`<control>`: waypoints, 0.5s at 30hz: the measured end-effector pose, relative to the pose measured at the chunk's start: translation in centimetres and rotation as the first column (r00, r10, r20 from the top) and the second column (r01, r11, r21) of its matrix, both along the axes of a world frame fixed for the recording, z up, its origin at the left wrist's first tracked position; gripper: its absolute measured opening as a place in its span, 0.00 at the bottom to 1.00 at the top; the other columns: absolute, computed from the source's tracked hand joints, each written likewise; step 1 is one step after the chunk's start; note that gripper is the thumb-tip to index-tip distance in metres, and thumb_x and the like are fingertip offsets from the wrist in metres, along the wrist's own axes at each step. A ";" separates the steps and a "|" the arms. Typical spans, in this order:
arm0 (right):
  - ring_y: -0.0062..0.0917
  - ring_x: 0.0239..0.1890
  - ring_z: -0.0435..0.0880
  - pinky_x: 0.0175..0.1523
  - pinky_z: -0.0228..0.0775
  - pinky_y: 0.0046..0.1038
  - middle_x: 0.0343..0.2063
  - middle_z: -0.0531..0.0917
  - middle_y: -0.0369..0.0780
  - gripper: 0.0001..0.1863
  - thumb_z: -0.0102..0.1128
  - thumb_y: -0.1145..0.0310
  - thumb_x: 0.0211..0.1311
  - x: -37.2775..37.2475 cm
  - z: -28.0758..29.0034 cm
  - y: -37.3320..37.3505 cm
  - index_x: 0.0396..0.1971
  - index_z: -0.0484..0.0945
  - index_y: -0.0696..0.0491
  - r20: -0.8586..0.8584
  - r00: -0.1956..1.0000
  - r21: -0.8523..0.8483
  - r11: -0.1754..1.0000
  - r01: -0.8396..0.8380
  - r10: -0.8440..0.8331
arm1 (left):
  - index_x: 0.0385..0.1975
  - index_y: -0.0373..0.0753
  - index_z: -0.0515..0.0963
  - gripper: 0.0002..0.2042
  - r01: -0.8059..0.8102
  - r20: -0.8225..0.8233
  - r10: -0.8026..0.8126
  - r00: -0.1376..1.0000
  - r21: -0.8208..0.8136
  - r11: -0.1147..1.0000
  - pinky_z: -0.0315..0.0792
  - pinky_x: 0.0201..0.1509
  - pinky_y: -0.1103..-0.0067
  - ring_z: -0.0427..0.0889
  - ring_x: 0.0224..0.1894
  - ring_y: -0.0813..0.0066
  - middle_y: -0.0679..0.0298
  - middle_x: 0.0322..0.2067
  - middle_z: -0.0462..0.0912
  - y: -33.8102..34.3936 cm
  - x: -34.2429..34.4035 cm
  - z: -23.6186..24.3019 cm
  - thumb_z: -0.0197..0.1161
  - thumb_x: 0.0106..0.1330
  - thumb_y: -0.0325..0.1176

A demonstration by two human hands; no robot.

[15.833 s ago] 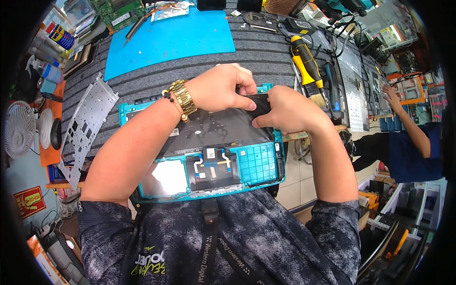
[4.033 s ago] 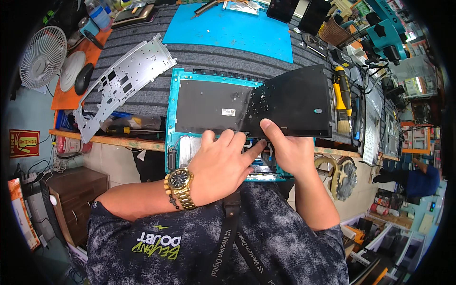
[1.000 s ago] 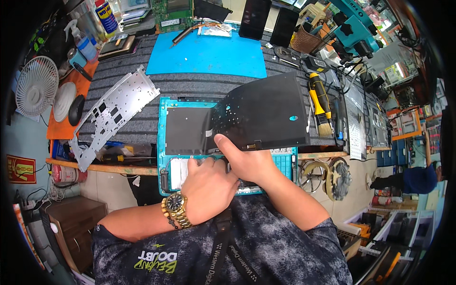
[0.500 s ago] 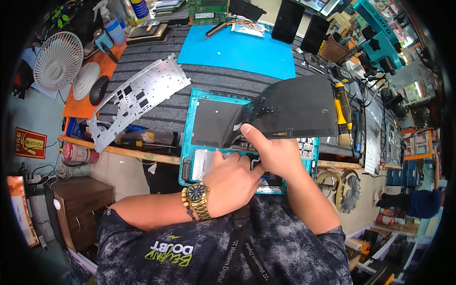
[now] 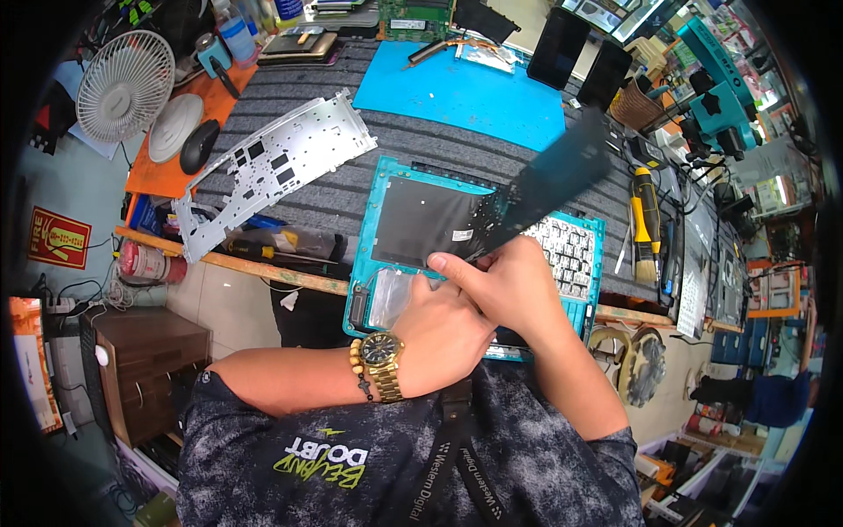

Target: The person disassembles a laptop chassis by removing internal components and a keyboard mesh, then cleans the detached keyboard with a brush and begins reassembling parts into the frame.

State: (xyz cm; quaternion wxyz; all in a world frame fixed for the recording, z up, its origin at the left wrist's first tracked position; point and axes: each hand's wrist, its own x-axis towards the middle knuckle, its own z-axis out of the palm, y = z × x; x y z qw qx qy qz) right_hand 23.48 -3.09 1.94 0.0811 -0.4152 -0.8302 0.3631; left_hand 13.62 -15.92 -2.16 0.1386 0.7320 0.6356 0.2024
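A teal laptop top case (image 5: 378,193) lies inner side up at the bench edge. From it rises a black film sheet (image 5: 555,180), its left part still flat on the case and its right part lifted and bent upward. My right hand (image 5: 518,285) is closed on the lower edge of this film, thumb pointing left. Beside and partly under it, my left hand (image 5: 439,338) rests on the near part of the case with curled fingers; the fingertips are mostly hidden. Right of my hands, the back of the keyboard (image 5: 566,263) shows its pale key grid.
A perforated silver metal plate (image 5: 294,158) lies to the left. Behind is a blue mat (image 5: 457,88) with a copper heat pipe. A yellow-black brush (image 5: 645,224) lies right. A fan (image 5: 125,85) and mouse (image 5: 200,147) stand left, a teal microscope (image 5: 716,97) far right.
The black film has swung up and turned edge-on, exposing more of the keyboard back. My right hand has pulled it round a little. The whole view has shifted slightly.
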 end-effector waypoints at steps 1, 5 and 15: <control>0.39 0.24 0.88 0.33 0.79 0.40 0.22 0.88 0.45 0.24 0.81 0.49 0.63 -0.2 -0.8 0.0 0.29 0.89 0.59 -0.084 0.997 0.062 0.998 0.004 0.001 | 0.45 0.45 0.87 0.08 -0.002 0.007 0.002 1.000 -0.003 1.000 0.63 0.45 0.55 0.84 0.51 0.59 0.64 0.43 0.87 0.0 0.0 0.2 0.71 0.70 0.37; 0.46 0.30 0.90 0.38 0.82 0.46 0.27 0.91 0.46 0.16 0.74 0.57 0.69 -0.4 -3.2 -0.1 0.32 0.90 0.57 -0.169 0.982 0.332 0.943 -0.025 0.085 | 0.43 0.45 0.89 0.07 0.014 0.002 -0.014 1.000 -0.040 0.999 0.62 0.44 0.55 0.84 0.51 0.59 0.64 0.44 0.88 0.0 -0.1 0.3 0.69 0.71 0.37; 0.44 0.31 0.89 0.40 0.79 0.46 0.31 0.90 0.47 0.09 0.70 0.68 0.70 -1.3 -3.2 -0.8 0.40 0.87 0.59 -0.328 0.945 0.128 0.991 0.049 -0.004 | 0.45 0.48 0.89 0.08 0.032 0.024 -0.031 0.999 -0.067 0.997 0.62 0.46 0.56 0.83 0.56 0.61 0.66 0.48 0.87 -0.1 -0.4 0.0 0.65 0.74 0.38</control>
